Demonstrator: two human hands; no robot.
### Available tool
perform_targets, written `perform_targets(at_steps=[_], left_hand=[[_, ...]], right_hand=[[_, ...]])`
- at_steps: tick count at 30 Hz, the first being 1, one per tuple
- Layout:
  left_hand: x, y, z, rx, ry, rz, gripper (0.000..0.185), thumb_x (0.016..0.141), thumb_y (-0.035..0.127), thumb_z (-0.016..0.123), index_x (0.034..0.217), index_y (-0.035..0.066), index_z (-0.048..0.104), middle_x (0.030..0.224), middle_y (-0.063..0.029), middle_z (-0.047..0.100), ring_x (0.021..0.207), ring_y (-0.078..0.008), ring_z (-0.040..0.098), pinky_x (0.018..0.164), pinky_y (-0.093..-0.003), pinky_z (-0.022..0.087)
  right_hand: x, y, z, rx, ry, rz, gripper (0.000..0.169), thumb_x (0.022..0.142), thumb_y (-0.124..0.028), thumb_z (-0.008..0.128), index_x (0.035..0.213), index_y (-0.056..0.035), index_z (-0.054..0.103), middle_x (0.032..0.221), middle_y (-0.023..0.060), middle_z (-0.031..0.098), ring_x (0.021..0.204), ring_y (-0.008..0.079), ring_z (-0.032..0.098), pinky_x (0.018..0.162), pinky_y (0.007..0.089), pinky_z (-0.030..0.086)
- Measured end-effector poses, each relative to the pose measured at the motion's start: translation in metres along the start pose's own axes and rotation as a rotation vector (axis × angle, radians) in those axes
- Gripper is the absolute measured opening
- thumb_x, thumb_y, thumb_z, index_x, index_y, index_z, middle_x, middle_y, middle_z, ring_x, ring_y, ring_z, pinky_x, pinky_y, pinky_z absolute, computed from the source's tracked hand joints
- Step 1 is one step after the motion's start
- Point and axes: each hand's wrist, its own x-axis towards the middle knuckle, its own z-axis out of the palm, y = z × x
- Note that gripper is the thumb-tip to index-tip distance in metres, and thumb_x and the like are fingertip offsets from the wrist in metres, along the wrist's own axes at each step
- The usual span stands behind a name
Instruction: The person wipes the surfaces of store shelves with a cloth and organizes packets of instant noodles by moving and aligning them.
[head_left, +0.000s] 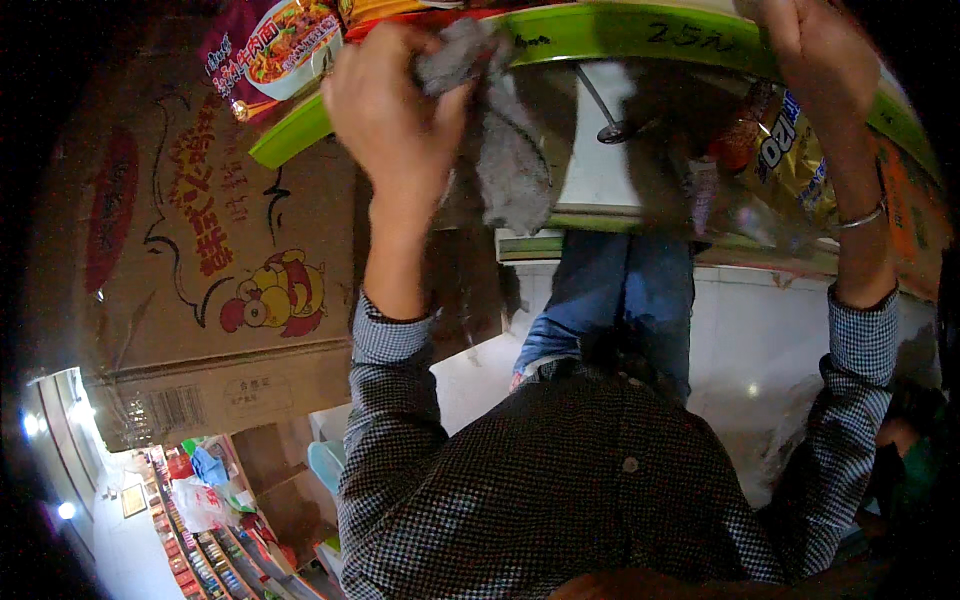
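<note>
My left hand (394, 112) grips a crumpled grey cloth (517, 165), which hangs down in front of a shelf. Just above and beside it runs the shelf's green edge strip (555, 37), which bears handwriting. My right hand (825, 56) is raised at the upper right, over the same strip; its fingers are partly cut off by the picture's top, so whether it holds anything is unclear. To the left of my left hand lies a purple instant noodle packet (277, 56) on the shelf. Below the strip a metal rod with a round end (613, 133) sticks out.
A large printed cardboard box (225, 225) stands at the left. Gold snack packets (795, 157) lie on a lower level near my right forearm. An orange-printed box (907, 202) is at the far right. Stocked shelves (210, 555) show at the lower left, and part of another person (911, 457) at the lower right.
</note>
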Motion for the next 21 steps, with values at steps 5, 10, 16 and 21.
perform_targets(at_steps=[5, 10, 16, 21], left_hand=[[-0.009, -0.016, -0.006, 0.03, -0.009, -0.057, 0.043, 0.049, 0.007, 0.08, 0.084, 0.01, 0.055, 0.082, -0.0064, 0.057, 0.08, -0.0307, 0.053, 0.069, -0.0393, 0.038], [0.006, 0.008, 0.001, 0.013, -0.026, 0.044, 0.042, 0.049, 0.007, 0.08, 0.083, 0.011, 0.054, 0.08, -0.0064, 0.057, 0.078, -0.0301, 0.053, 0.068, -0.0391, 0.037], [-0.008, -0.008, -0.006, 0.045, 0.046, -0.005, 0.037, 0.053, 0.007, 0.078, 0.081, 0.009, 0.053, 0.076, -0.0081, 0.055, 0.075, -0.0312, 0.053, 0.067, -0.0403, 0.037], [0.01, 0.012, 0.006, 0.017, -0.025, 0.072, 0.042, 0.049, 0.004, 0.077, 0.084, 0.01, 0.054, 0.08, -0.0074, 0.055, 0.076, -0.0305, 0.052, 0.067, -0.0402, 0.036]], right_hand=[[0.01, -0.009, -0.015, 0.509, -0.187, 0.3, 0.035, 0.091, -0.021, 0.048, 0.06, -0.0066, 0.046, 0.049, 0.0124, 0.038, 0.043, 0.0286, 0.042, 0.047, 0.0412, 0.034], [-0.002, 0.002, -0.002, 0.186, -0.127, -0.016, 0.034, 0.09, -0.021, 0.049, 0.059, -0.0063, 0.046, 0.05, 0.0139, 0.04, 0.044, 0.0303, 0.043, 0.047, 0.042, 0.034], [0.006, -0.008, -0.005, 0.592, -0.145, 0.392, 0.031, 0.087, -0.02, 0.052, 0.06, -0.0068, 0.046, 0.051, 0.0145, 0.041, 0.045, 0.0314, 0.043, 0.047, 0.0428, 0.035], [-0.004, 0.001, 0.005, 0.274, -0.118, 0.178, 0.032, 0.087, -0.02, 0.051, 0.058, -0.0076, 0.048, 0.051, 0.0146, 0.041, 0.044, 0.0306, 0.044, 0.047, 0.0423, 0.036]])
